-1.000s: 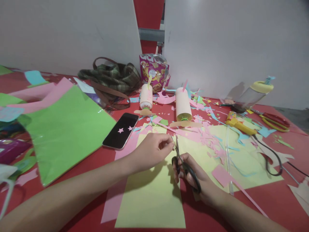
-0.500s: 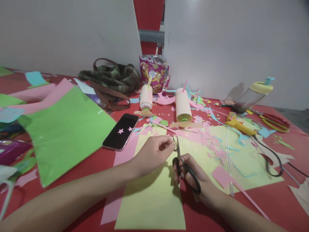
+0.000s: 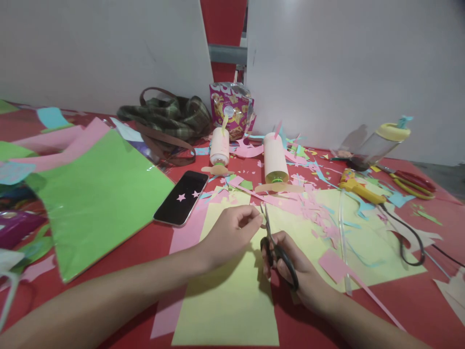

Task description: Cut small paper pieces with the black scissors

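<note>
Clock centred on scissors (image 3: 269,235): green sheet (image 3: 101,203) at 9, phone (image 3: 172,212) at 10, two pink stars (image 3: 181,198) on it. Left hand (image 3: 227,232) close in at 9, thumb and finger together beside blades; can't tell what's pinched. Scissors point roughly 12, blades slightly apart, right hand (image 3: 307,274) clamped on handles. Glue gun (image 3: 363,190) at 2.

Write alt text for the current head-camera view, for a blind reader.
A person's right hand holds slightly open, black-handled scissors beside the pinching left hand, above a pale yellow sheet on a red table. A phone bearing two pink paper stars lies at left, paper scraps and a yellow glue gun at right.
</note>
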`<act>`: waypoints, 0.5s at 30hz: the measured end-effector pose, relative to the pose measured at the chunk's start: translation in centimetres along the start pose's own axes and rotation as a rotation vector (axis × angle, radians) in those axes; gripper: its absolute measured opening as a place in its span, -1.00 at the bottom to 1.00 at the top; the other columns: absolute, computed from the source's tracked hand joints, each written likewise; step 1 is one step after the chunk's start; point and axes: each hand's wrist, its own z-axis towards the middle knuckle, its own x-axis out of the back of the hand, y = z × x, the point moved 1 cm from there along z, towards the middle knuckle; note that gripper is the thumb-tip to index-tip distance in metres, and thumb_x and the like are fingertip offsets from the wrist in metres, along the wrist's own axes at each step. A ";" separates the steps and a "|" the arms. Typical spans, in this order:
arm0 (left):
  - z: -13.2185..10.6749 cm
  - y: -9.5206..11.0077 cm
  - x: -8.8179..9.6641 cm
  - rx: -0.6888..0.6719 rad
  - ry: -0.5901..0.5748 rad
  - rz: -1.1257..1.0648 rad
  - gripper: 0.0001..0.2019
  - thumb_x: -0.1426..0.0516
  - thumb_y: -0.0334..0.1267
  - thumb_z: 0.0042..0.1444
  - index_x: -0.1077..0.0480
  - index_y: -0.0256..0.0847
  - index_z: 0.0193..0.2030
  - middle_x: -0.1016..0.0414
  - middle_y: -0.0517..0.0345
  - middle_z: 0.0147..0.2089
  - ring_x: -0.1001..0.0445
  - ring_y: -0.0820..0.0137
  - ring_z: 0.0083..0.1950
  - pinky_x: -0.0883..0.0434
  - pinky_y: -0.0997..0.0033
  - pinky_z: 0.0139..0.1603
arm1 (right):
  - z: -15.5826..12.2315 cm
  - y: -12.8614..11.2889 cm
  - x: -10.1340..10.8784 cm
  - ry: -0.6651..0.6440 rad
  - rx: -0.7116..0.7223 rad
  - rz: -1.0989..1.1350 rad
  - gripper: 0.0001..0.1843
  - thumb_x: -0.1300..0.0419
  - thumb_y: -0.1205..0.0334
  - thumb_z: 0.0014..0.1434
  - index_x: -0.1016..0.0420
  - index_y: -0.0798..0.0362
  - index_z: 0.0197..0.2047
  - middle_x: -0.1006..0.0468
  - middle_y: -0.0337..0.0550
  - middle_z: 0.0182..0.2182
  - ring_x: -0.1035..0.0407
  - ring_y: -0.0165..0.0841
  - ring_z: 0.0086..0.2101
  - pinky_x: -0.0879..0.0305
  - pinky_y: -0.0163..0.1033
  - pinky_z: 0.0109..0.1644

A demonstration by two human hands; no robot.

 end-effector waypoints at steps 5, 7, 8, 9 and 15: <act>0.0 0.1 -0.1 -0.001 -0.023 0.015 -0.80 0.07 -0.27 0.04 -0.16 -0.27 -0.56 -0.09 0.33 -0.62 -0.10 0.59 -0.57 -0.09 0.59 -0.55 | 0.0 0.2 0.1 -0.039 0.050 0.030 -0.65 -0.10 -0.05 -0.06 -0.08 -0.01 -0.34 -0.20 -0.26 -0.43 -0.14 -0.46 -0.45 -0.05 -0.32 -0.39; -0.1 0.1 -0.1 0.000 -0.028 0.017 -0.80 0.08 -0.27 0.05 -0.17 -0.27 -0.55 -0.10 0.33 -0.62 -0.11 0.59 -0.56 -0.10 0.59 -0.54 | 0.0 0.3 0.2 -0.054 0.065 0.045 -0.67 -0.08 -0.02 -0.03 -0.09 -0.01 -0.33 -0.20 -0.24 -0.41 -0.15 -0.46 -0.43 -0.06 -0.31 -0.37; -0.1 0.1 -0.1 0.001 -0.029 0.017 -0.80 0.08 -0.27 0.05 -0.17 -0.27 -0.55 -0.10 0.33 -0.62 -0.11 0.59 -0.56 -0.11 0.58 -0.53 | -0.1 0.3 0.2 -0.055 0.070 0.053 -0.68 -0.08 -0.02 -0.02 -0.09 -0.01 -0.32 -0.20 -0.24 -0.41 -0.15 -0.46 -0.43 -0.06 -0.30 -0.36; -0.1 0.1 -0.2 0.003 -0.027 0.014 -0.80 0.09 -0.27 0.05 -0.17 -0.27 -0.55 -0.10 0.33 -0.62 -0.11 0.59 -0.56 -0.11 0.58 -0.53 | -0.1 0.4 0.2 -0.057 0.072 0.059 -0.68 -0.08 -0.01 -0.02 -0.09 0.00 -0.32 -0.20 -0.23 -0.40 -0.15 -0.45 -0.43 -0.06 -0.30 -0.35; -0.1 0.1 -0.2 0.014 -0.024 0.006 -0.80 0.08 -0.27 0.05 -0.17 -0.27 -0.55 -0.10 0.33 -0.63 -0.11 0.59 -0.57 -0.10 0.59 -0.54 | -0.1 0.5 0.3 -0.057 0.066 0.059 -0.70 -0.08 0.00 -0.02 -0.10 -0.01 -0.32 -0.21 -0.23 -0.38 -0.16 -0.45 -0.41 -0.06 -0.29 -0.34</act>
